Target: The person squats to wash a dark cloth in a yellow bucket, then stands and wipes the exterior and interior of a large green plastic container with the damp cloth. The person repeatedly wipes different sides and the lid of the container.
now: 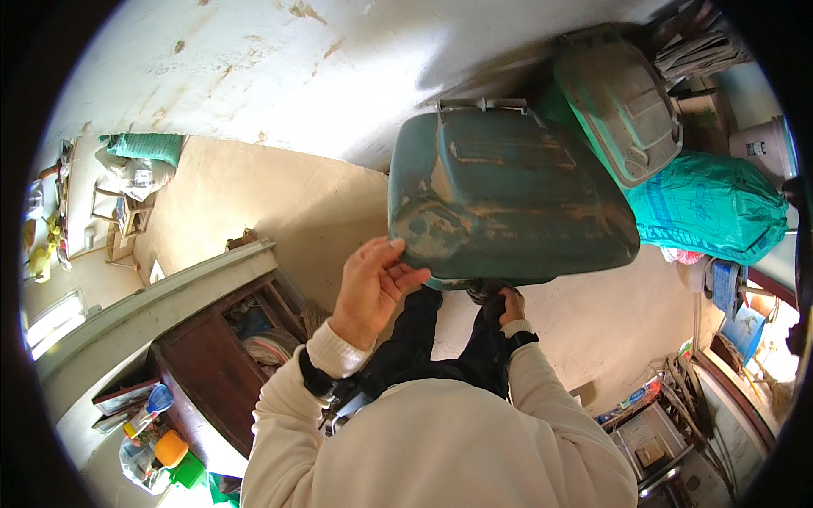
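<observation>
Before me stands a dark green plastic wheeled bin, its scuffed, dirt-stained lid [508,190] facing up. My left hand [375,286] is at the lid's near left corner, with the thumb on top and the fingers curled near the edge. Below the lid's near edge, my right hand [510,306] closes around a dark bundled thing [489,292], perhaps cloth; the lid hides part of it. A second green bin with a dusty grey-green lid [625,108] stands beyond, at the upper right.
A white wall [254,82] runs behind the bin. A teal woven sack [711,206] lies at the right, near a pale bucket [762,149]. A dark wooden cabinet [209,362] stands at the left behind a low ledge [159,298]. Sticks [689,400] and a metal tray are at the lower right.
</observation>
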The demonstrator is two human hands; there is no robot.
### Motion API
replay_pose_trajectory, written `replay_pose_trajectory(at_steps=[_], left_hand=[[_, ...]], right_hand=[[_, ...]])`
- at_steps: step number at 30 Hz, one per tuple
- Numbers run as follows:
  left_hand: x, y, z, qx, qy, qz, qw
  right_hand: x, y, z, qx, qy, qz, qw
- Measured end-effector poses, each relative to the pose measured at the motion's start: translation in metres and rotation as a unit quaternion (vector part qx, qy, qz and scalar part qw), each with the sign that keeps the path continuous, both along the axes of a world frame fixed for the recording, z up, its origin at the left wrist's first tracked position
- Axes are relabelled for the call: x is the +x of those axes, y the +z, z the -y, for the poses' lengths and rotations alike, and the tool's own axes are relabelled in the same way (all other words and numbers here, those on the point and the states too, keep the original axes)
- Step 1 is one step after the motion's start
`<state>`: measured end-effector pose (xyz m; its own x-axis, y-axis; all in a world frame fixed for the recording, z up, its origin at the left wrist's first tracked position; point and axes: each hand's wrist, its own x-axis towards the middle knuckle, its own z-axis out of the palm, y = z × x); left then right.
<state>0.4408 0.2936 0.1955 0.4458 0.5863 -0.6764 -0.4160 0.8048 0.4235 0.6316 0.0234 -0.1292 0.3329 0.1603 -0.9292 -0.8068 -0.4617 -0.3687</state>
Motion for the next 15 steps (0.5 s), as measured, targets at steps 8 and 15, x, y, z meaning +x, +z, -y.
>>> replay_pose_trajectory(at_steps=[8,15], left_hand=[[-0.003,0.002,0.047,-0.051,0.011,-0.063,0.997],[0.017,-0.044,0.079,-0.057,0.039,-0.01,0.998]], right_hand=[[0.033,-0.018,0.013,0.005,0.031,0.128,0.991],[0.151,-0.007,-0.036,0.03,0.088,0.181,0.979]])
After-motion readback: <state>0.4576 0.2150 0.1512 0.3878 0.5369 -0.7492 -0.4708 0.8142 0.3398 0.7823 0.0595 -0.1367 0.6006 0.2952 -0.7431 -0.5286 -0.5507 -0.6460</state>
